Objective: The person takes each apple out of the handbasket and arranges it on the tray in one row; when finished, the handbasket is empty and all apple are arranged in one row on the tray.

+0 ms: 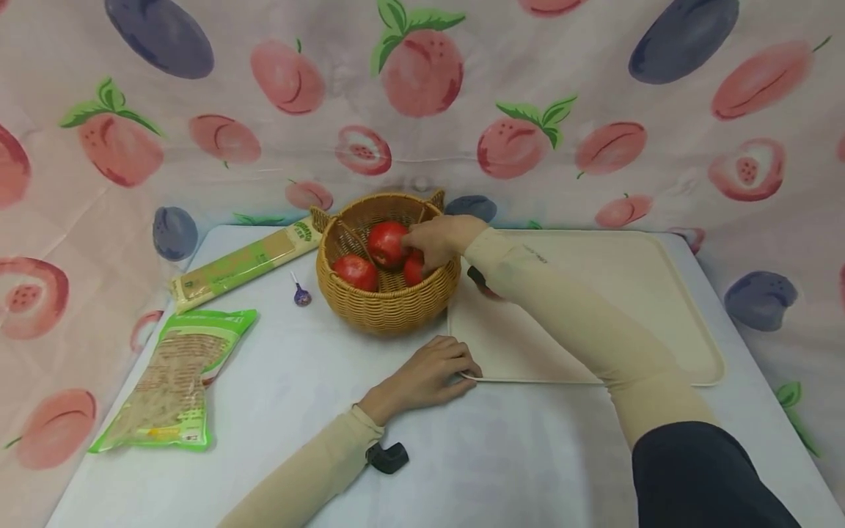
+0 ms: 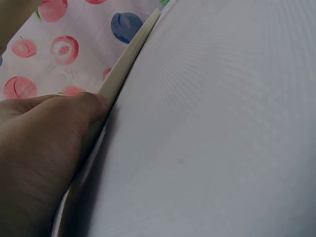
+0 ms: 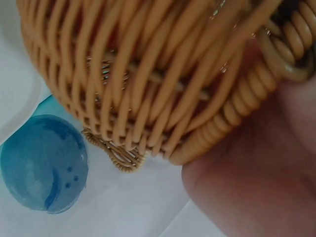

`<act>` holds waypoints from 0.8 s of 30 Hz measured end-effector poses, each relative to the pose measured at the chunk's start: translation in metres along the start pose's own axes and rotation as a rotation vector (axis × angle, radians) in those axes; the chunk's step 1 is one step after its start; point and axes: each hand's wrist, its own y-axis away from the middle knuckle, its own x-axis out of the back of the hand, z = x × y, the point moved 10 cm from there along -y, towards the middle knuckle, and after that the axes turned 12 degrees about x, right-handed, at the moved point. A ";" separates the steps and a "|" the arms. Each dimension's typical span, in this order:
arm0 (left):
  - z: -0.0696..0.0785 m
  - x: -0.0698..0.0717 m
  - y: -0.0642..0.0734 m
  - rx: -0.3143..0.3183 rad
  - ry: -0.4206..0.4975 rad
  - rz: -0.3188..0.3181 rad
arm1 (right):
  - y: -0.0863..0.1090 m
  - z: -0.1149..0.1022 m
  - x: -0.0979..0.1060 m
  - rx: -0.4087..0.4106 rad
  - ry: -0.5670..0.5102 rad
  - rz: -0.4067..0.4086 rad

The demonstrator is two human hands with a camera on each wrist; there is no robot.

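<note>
A round woven basket (image 1: 386, 312) with small ear-like handles holds several red apples (image 1: 387, 244). My right hand (image 1: 444, 240) reaches over its right rim, fingers bent down around the rightmost apple (image 1: 414, 269); that apple is partly hidden. In the right wrist view the hand (image 3: 256, 177) lies against the wicker rim, and the basket's weave (image 3: 123, 74) hides the fingertips. My left hand (image 1: 429, 372) grips the near left corner of a cream tray (image 1: 634, 308). The left wrist view shows the thumb (image 2: 91, 104) on the tray's rim (image 2: 126, 61).
Left of the basket lie a long green-and-beige packet (image 1: 247, 264), a purple-wrapped lollipop (image 1: 301, 295) and a plump green-edged bag (image 1: 174, 381). A fruit-print cloth (image 1: 422, 147) hangs behind the white-covered table (image 1: 502, 455). The tray extends beneath the right forearm, beside the basket.
</note>
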 end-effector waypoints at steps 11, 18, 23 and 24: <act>-0.001 -0.003 0.000 0.003 0.017 0.011 | -0.006 0.006 -0.007 -0.092 0.026 -0.068; 0.002 -0.001 0.000 -0.022 0.027 0.035 | -0.007 0.006 -0.008 -0.097 0.054 -0.060; 0.002 0.001 -0.001 -0.020 0.030 0.031 | -0.008 0.005 -0.005 -0.094 0.081 -0.028; 0.001 0.001 0.000 -0.016 0.031 0.028 | -0.010 0.003 -0.005 -0.073 0.098 -0.025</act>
